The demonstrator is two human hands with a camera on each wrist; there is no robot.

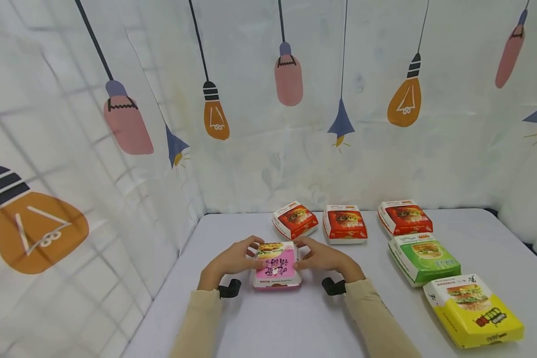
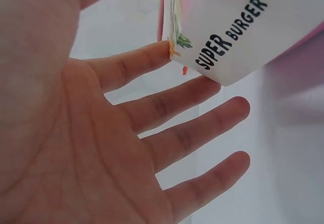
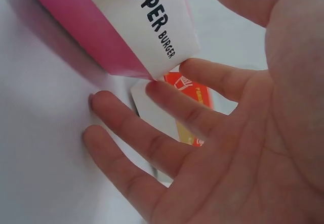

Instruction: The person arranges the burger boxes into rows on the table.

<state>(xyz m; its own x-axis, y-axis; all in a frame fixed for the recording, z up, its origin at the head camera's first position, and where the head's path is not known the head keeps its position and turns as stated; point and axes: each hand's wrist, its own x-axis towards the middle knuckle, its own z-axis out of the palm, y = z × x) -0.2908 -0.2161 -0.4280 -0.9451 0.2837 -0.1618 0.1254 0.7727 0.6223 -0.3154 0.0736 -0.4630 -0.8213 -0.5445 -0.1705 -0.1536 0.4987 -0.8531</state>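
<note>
A pink and white burger box (image 1: 276, 271) with a burger picture on its lid lies in front of me on the table, between my two hands. My left hand (image 1: 233, 259) holds its left side, a fingertip at the far corner and the thumb at the lid's edge. On the opposite side my right hand (image 1: 325, 259) grips it the same way. White side panels reading "SUPER BURGER" (image 2: 230, 34) show in both wrist views. The index and middle fingertips (image 3: 159, 88) reach the box corner there, while the other two fingers stretch out beside it, spread apart.
Along the back of the white table (image 1: 304, 323) stand red burger boxes: one tilted (image 1: 295, 220), one straight (image 1: 345, 224), one farther right (image 1: 404, 218). A green box (image 1: 425, 258) and a yellow box (image 1: 474, 311) line the right side. A printed curtain (image 1: 259, 159) hangs behind.
</note>
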